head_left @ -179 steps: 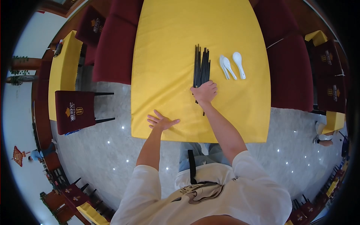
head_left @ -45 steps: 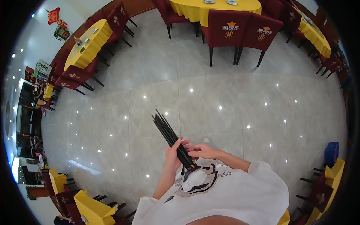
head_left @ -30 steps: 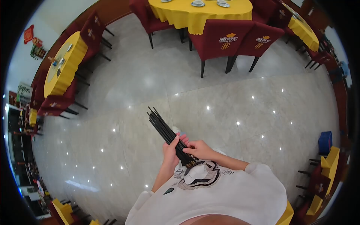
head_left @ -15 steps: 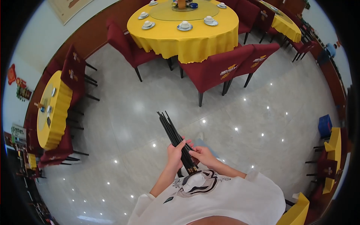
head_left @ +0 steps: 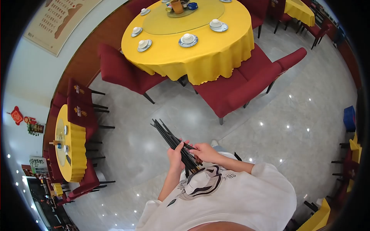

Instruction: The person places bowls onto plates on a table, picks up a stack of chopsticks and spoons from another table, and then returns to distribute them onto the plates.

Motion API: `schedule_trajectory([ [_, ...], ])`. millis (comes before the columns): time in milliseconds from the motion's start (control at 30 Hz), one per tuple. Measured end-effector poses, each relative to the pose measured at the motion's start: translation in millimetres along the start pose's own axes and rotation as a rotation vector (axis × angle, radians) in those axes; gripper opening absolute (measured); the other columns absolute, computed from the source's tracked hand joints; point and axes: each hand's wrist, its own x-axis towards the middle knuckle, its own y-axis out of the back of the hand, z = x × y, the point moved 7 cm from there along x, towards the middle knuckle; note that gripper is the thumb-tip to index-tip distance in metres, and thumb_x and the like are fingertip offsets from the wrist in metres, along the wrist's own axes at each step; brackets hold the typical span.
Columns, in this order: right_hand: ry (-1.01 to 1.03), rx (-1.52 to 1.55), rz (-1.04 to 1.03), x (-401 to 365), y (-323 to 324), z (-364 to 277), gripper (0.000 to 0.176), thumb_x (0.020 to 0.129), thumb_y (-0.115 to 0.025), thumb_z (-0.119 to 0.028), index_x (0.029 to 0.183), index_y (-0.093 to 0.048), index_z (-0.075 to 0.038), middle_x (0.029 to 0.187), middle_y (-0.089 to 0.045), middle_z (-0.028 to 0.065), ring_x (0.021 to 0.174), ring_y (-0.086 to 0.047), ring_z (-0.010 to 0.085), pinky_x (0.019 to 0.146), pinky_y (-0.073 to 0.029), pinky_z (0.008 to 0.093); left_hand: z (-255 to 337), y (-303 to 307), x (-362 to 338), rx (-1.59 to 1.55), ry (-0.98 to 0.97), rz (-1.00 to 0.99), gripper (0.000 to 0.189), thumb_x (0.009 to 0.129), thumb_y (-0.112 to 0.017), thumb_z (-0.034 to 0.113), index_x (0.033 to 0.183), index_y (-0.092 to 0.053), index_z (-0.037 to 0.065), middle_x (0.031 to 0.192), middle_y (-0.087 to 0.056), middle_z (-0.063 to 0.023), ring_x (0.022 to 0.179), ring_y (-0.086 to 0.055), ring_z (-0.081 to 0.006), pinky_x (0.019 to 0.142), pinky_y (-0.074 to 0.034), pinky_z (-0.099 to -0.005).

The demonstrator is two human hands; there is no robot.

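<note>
A bundle of long black chopsticks [head_left: 169, 138] slants up and to the left in front of my white shirt. My left hand [head_left: 175, 156] is wrapped round the bundle, with the thumb lying across it. On the right side of the bundle, my right hand [head_left: 205, 152] has its fingers closed on some of the same chopsticks. The lower ends of the chopsticks, lighter in colour, are close to the shirt front.
Ahead stands a round table with a yellow cloth [head_left: 185, 57], bearing bowls on saucers [head_left: 188, 39]. Red chairs [head_left: 239, 84] surround it, one at its left [head_left: 123, 69]. Another yellow table [head_left: 79, 154] is at left; a blue bin [head_left: 349, 118] at right.
The large table and its chairs appear closer and bigger. My right hand has shifted slightly against the bundle, and the chopstick tips have spread a little to the left.
</note>
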Motion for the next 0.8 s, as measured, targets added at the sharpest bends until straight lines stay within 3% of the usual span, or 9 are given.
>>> schedule_trajectory([
  [100, 0.031, -0.073, 0.053, 31.8, 30.2, -19.5, 0.024, 0.092, -0.055, -0.021, 0.085, -0.057, 0.002, 0.060, -0.058, 0.0068, 0.047, -0.056, 0.0137, 0.045, -0.044, 0.0287, 7.8, -14.2, 41.3, 0.023, 0.052, 0.063, 0.030, 0.088, -0.054, 0.007, 0.114, -0.044, -0.003, 0.104, -0.060, -0.0245, 0.083, -0.064, -0.0318, 0.069, -0.056, -0.0402],
  [167, 0.184, -0.394, 0.306, 52.4, 65.0, -35.8, 0.024, 0.092, -0.054, -0.022, 0.088, -0.056, 0.002, 0.058, -0.057, 0.0065, 0.047, -0.056, 0.0141, 0.046, -0.045, 0.0297, 21.6, -33.5, 64.8, 0.027, 0.080, 0.040, 0.029, 0.087, -0.054, 0.008, 0.113, -0.045, -0.003, 0.101, -0.061, -0.0237, 0.080, -0.064, -0.0308, 0.067, -0.055, -0.0397],
  [267, 0.104, -0.172, 0.445, 74.5, 116.9, -78.4, 0.021, 0.091, -0.055, -0.021, 0.090, -0.055, 0.000, 0.057, -0.055, 0.0077, 0.047, -0.054, 0.0137, 0.047, -0.044, 0.0308, 43.2, -54.4, 112.6, 0.043, 0.131, 0.004, 0.028, 0.087, -0.054, 0.008, 0.112, -0.046, -0.002, 0.097, -0.062, -0.0223, 0.074, -0.063, -0.0286, 0.064, -0.055, -0.0384],
  [333, 0.325, -0.256, 0.649, 87.9, 163.5, -123.2, 0.019, 0.091, -0.056, -0.019, 0.091, -0.053, -0.001, 0.058, -0.053, 0.0084, 0.050, -0.050, 0.0119, 0.049, -0.042, 0.0305, 57.7, -65.3, 151.2, 0.092, 0.168, -0.028, 0.027, 0.087, -0.054, 0.009, 0.111, -0.047, -0.001, 0.094, -0.063, -0.0211, 0.071, -0.063, -0.0260, 0.061, -0.054, -0.0364],
  [400, 0.306, -0.232, 0.785, 111.9, 215.7, -149.8, 0.019, 0.090, -0.056, -0.018, 0.091, -0.052, 0.000, 0.063, -0.055, 0.0170, 0.054, -0.053, 0.0235, 0.052, -0.042, 0.0364, 72.5, -80.3, 191.2, 0.123, 0.204, -0.076, 0.027, 0.087, -0.054, 0.009, 0.111, -0.047, -0.001, 0.093, -0.063, -0.0204, 0.070, -0.062, -0.0257, 0.061, -0.054, -0.0367],
  [500, 0.321, -0.259, 0.999, 154.6, 285.0, -167.1, 0.018, 0.091, -0.054, -0.017, 0.094, -0.055, 0.001, 0.065, -0.054, 0.0194, 0.056, -0.055, 0.0258, 0.054, -0.043, 0.0365, 91.6, -99.8, 252.7, 0.178, 0.246, -0.158, 0.027, 0.087, -0.056, 0.010, 0.111, -0.049, -0.001, 0.091, -0.063, -0.0188, 0.069, -0.062, -0.0248, 0.061, -0.054, -0.0367],
  [567, 0.339, -0.437, 1.165, 189.2, 326.4, -164.4, 0.020, 0.094, -0.050, -0.018, 0.089, -0.055, 0.001, 0.062, -0.054, 0.0094, 0.056, -0.053, 0.0160, 0.052, -0.042, 0.0313, 105.8, -112.9, 291.8, 0.211, 0.269, -0.223, 0.028, 0.087, -0.056, 0.011, 0.111, -0.049, -0.001, 0.090, -0.063, -0.0186, 0.069, -0.062, -0.0249, 0.061, -0.054, -0.0360],
  [633, 0.050, -0.246, 1.084, 230.2, 364.3, -146.3, 0.018, 0.095, -0.046, -0.017, 0.096, -0.052, 0.000, 0.067, -0.056, 0.0085, 0.055, -0.054, 0.0137, 0.047, -0.044, 0.0288, 125.4, -120.4, 328.6, 0.194, 0.296, -0.269, 0.028, 0.087, -0.057, 0.011, 0.110, -0.049, -0.001, 0.089, -0.064, -0.0187, 0.068, -0.063, -0.0252, 0.060, -0.054, -0.0356],
  [800, -0.021, 0.166, 1.081, 311.2, 443.7, -128.5, 0.016, 0.095, -0.040, -0.012, 0.108, -0.042, -0.003, 0.083, -0.057, 0.0085, 0.051, -0.051, 0.0120, 0.044, -0.046, 0.0270, 178.2, -109.7, 401.9, 0.137, 0.327, -0.140, 0.024, 0.086, -0.056, 0.008, 0.107, -0.050, 0.000, 0.088, -0.064, -0.0197, 0.066, -0.063, -0.0268, 0.058, -0.054, -0.0361],
])
